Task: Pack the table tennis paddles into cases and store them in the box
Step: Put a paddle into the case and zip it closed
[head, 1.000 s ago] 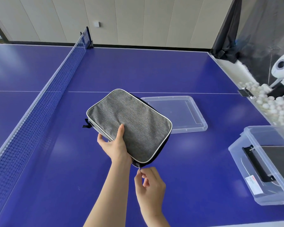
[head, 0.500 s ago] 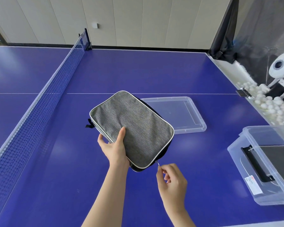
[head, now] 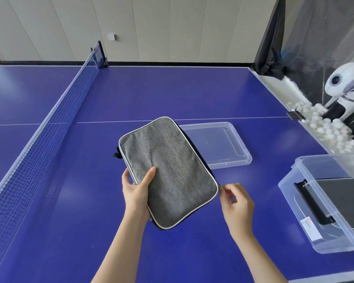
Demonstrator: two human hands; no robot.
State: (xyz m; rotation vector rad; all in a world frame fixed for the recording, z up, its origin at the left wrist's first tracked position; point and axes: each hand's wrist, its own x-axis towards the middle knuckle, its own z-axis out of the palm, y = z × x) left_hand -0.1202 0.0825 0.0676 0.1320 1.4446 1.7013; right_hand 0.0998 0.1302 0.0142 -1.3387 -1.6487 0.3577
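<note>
— What is sitting on the blue bench (head: pixel 172 88)?
— A clear lid (head: pixel 223 144) is lying mid-bench; the open box (head: pixel 303 181) is standing at the right edge.
— And the grey case (head: pixel 168 172)?
— The left hand (head: pixel 136 193) is gripping its near-left edge, thumb on top, over the bench; the right hand (head: pixel 236 203) is pinching its zip pull (head: pixel 219 184) between its fingers (head: pixel 232 187).

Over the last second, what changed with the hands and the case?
The right hand, pinching the zipper pull, drew it from the gray case's near corner around to its right edge, away from the person. The left hand kept gripping the case's left edge, thumb on top. The clear lid and the box stayed put.
</note>
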